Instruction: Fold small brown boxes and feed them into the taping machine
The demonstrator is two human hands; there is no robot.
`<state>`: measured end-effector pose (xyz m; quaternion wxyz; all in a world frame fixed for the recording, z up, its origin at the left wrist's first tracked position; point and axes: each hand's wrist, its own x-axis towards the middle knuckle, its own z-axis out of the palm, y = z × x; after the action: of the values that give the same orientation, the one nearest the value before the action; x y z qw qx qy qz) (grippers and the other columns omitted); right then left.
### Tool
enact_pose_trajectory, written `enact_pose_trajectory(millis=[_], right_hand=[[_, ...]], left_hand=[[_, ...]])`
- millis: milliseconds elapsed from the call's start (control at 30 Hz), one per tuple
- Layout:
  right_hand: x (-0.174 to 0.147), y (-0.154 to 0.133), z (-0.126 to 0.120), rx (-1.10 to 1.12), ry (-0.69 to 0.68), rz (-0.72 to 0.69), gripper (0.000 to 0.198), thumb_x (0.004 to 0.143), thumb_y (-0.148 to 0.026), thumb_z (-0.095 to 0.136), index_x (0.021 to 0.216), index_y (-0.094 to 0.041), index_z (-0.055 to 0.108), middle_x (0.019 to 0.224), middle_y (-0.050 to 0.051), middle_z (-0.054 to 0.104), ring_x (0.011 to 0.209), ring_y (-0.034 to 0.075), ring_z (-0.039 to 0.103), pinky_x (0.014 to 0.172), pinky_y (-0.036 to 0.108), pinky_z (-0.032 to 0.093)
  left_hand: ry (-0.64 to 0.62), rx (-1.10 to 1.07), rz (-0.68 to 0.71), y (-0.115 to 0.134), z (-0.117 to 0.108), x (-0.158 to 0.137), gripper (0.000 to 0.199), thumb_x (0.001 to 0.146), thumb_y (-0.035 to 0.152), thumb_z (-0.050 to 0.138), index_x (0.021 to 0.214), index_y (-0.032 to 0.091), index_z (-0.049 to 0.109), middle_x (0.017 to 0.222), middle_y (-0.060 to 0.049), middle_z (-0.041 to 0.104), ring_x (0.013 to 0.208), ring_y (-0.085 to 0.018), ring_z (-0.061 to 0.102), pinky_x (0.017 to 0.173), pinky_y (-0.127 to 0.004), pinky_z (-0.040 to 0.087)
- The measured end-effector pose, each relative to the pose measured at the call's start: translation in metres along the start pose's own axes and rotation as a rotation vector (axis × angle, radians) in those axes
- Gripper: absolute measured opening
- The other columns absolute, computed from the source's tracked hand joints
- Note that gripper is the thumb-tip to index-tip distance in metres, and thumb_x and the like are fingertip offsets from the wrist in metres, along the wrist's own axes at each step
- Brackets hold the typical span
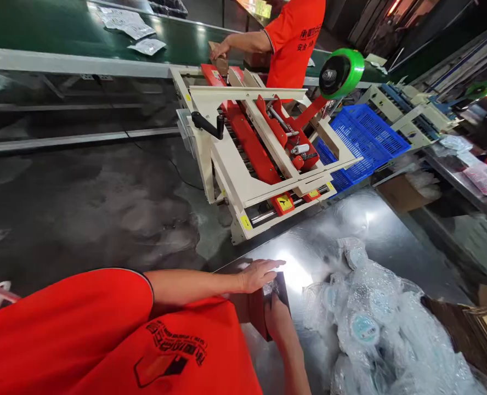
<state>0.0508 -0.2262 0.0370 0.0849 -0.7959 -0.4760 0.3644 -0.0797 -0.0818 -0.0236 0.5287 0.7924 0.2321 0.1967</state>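
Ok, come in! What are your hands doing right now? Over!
Left hand flat on small dark box. Right hand grips its near side. Heap of bagged items beside it on metal table.

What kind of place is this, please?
Probably a factory packing line: a carton-sealing machine with a green tape roll, a green conveyor belt, and plastic-wrapped items piled on the steel table.

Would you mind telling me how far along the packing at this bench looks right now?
Done: nothing finished shows on the steel bench. In hand: the left hand lies on top of a small dark box while the right hand holds its end. Left: a heap of bagged items lies unpacked beside it.
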Motion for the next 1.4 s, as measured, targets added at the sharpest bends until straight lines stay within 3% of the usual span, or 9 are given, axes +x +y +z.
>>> enact_pose_trajectory(millis=[233, 400, 533, 667, 867, 1000, 1100, 1233, 1400], right_hand=[[-0.080, 0.116, 0.045, 0.299, 0.455, 0.022, 0.082, 0.091, -0.067, 0.061, 0.164, -0.062, 0.025, 0.167, -0.002, 0.054, 0.145, 0.034, 0.062, 0.107, 0.052, 0.066], [-0.036, 0.084, 0.098, 0.544, 0.578, 0.061, 0.091, 0.094, -0.064, 0.056, 0.168, -0.053, 0.004, 0.181, 0.006, 0.027, 0.160, 0.038, 0.044, 0.120, 0.058, 0.056], [-0.010, 0.069, 0.093, 0.476, 0.765, -0.058, 0.072, 0.098, -0.058, 0.055, 0.165, -0.045, 0.031, 0.176, 0.012, 0.035, 0.161, 0.039, 0.042, 0.124, 0.062, 0.051], [-0.016, 0.095, 0.084, 0.248, 0.580, -0.241, 0.050, 0.101, -0.053, 0.051, 0.147, -0.042, 0.065, 0.162, 0.008, 0.060, 0.156, 0.041, 0.049, 0.127, 0.070, 0.044], [-0.031, 0.108, 0.042, 0.050, 0.169, -0.144, 0.061, 0.097, -0.041, 0.042, 0.157, -0.048, 0.056, 0.171, -0.004, 0.047, 0.164, 0.036, 0.030, 0.134, 0.069, 0.029], [-0.045, 0.122, 0.029, 0.196, 0.046, -0.157, 0.066, 0.092, -0.047, 0.059, 0.157, -0.058, 0.049, 0.171, -0.010, 0.047, 0.162, 0.031, 0.029, 0.130, 0.057, 0.041], [-0.064, 0.117, 0.064, 0.247, 0.123, -0.074, 0.074, 0.096, -0.062, 0.055, 0.162, -0.069, 0.023, 0.171, -0.018, 0.046, 0.161, 0.029, 0.032, 0.123, 0.055, 0.053], [-0.076, 0.061, 0.114, 0.183, 0.220, 0.194, 0.100, 0.093, -0.076, 0.038, 0.173, -0.043, -0.011, 0.178, 0.014, 0.036, 0.156, 0.045, 0.047, 0.102, 0.061, 0.065], [-0.042, 0.025, 0.098, 0.179, 0.207, 0.390, 0.097, 0.090, -0.076, 0.028, 0.170, -0.030, 0.001, 0.166, 0.030, 0.042, 0.122, 0.051, 0.074, 0.082, 0.062, 0.065]], left_hand=[[0.119, 0.127, 0.073, 0.003, 0.011, -0.013, 0.018, 0.105, 0.021, 0.046, 0.105, 0.019, 0.064, 0.103, -0.013, 0.068, 0.097, -0.027, 0.065, 0.092, -0.041, 0.056], [-0.050, 0.230, 0.313, 0.009, 0.008, -0.046, 0.017, 0.103, 0.033, 0.064, 0.103, 0.020, 0.075, 0.121, -0.016, 0.076, 0.116, -0.034, 0.066, 0.105, -0.049, 0.055], [-0.192, 0.397, 0.407, 0.005, -0.004, -0.061, 0.036, 0.095, 0.044, 0.082, 0.119, 0.018, 0.077, 0.143, -0.020, 0.070, 0.137, -0.042, 0.059, 0.118, -0.054, 0.050], [-0.263, 0.324, 0.016, 0.012, -0.010, -0.034, 0.105, 0.074, 0.062, 0.096, 0.159, 0.021, 0.049, 0.151, -0.022, 0.061, 0.134, -0.040, 0.065, 0.112, -0.051, 0.057], [-0.542, 0.249, -0.266, 0.014, 0.006, 0.034, 0.155, 0.062, 0.075, 0.096, 0.178, 0.026, 0.006, 0.183, -0.029, 0.005, 0.165, -0.057, 0.016, 0.130, -0.069, 0.031], [-0.586, 0.154, -0.371, -0.006, 0.013, 0.044, 0.154, 0.059, 0.070, 0.099, 0.177, 0.015, 0.017, 0.178, -0.032, 0.024, 0.163, -0.051, 0.029, 0.130, -0.062, 0.034], [-0.534, 0.035, -0.414, -0.014, 0.012, 0.028, 0.140, 0.058, 0.061, 0.101, 0.174, 0.020, 0.033, 0.169, -0.023, 0.047, 0.150, -0.047, 0.050, 0.122, -0.055, 0.045], [-0.440, -0.161, -0.442, -0.007, 0.010, 0.001, 0.119, 0.062, 0.051, 0.098, 0.167, 0.027, 0.047, 0.145, -0.010, 0.066, 0.121, -0.035, 0.066, 0.097, -0.040, 0.057], [-0.387, -0.296, -0.462, -0.006, 0.010, 0.015, 0.091, 0.076, 0.039, 0.086, 0.159, 0.024, 0.055, 0.145, -0.011, 0.065, 0.120, -0.030, 0.066, 0.094, -0.036, 0.058]])
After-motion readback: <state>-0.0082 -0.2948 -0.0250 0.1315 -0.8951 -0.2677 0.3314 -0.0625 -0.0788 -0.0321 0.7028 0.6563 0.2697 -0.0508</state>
